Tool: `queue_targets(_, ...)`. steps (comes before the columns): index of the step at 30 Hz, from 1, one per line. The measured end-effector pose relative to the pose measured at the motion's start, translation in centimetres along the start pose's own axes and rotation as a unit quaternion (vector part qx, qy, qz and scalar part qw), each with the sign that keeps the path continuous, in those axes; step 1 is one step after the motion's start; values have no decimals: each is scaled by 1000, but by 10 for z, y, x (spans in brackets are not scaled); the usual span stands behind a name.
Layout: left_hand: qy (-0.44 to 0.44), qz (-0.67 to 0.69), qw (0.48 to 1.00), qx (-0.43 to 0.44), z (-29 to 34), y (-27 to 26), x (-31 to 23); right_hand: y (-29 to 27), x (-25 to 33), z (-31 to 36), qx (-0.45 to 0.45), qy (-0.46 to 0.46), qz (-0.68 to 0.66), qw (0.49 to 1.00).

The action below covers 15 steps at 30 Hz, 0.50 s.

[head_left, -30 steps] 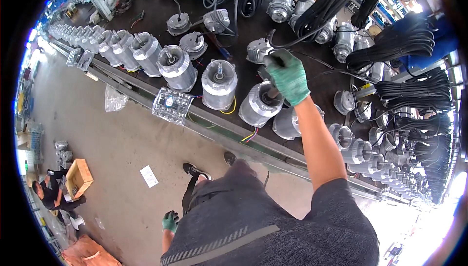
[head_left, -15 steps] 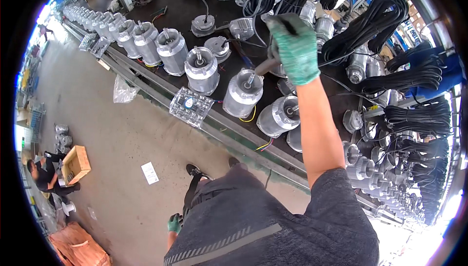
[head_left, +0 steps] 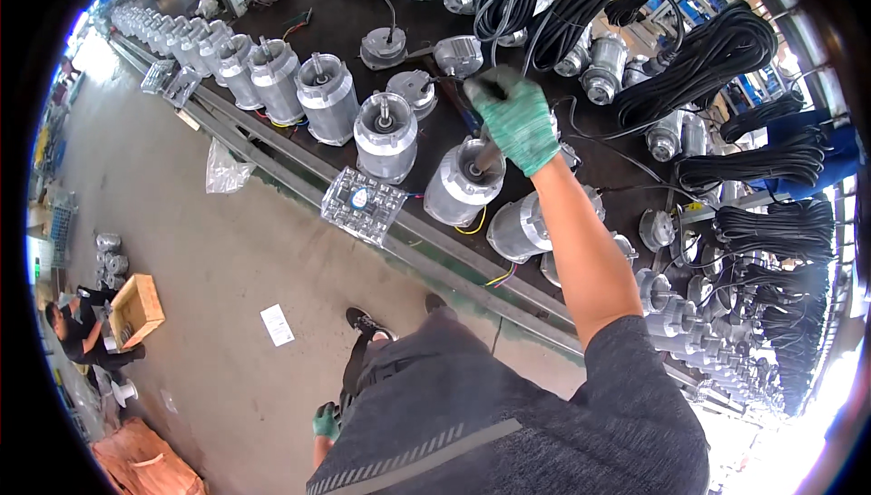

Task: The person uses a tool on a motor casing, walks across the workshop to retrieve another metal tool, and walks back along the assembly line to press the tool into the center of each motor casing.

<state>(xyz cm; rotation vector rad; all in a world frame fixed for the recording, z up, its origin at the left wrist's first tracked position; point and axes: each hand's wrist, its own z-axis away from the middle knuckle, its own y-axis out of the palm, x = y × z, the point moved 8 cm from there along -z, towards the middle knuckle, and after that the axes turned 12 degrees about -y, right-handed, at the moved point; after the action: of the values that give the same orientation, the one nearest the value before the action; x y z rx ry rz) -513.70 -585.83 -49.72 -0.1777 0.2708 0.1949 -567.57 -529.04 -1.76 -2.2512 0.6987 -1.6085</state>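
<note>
My right hand [head_left: 513,118], in a green glove with dark parts, is closed round a greyish-brown rod-like tool [head_left: 488,157]. The tool's lower end meets the top of a silver motor housing [head_left: 463,188], by the shaft; the glove hides its upper part. Directly left stands another motor housing [head_left: 386,141] with its shaft upright. To the right, under my forearm, a further housing [head_left: 520,229] lies tilted. My left hand [head_left: 326,421], gloved in green too, hangs low beside my leg, and its fingers are too small and hidden to read.
A row of motor housings [head_left: 245,73] runs along the bench edge to the far left. A stack of silver boxes [head_left: 363,206] sits at the edge. Coiled black cables [head_left: 699,64] lie at the right. On the floor, a person [head_left: 83,332] is beside a wooden crate [head_left: 137,310].
My right hand has moved down and left, bringing the tool from beside the shaft onto the top of the motor housing. My left hand stays low by my leg.
</note>
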Motion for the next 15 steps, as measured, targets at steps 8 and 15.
queue_targets(8, 3, -23, 1000, 3, 27, -9, -79, 1, -10, 11, -46, 55, 64, 995)
queue_targets(15, 137, -67, 988, 26, -11, -51, -94, -17, 42, 0, -161, 56, -56, 984)
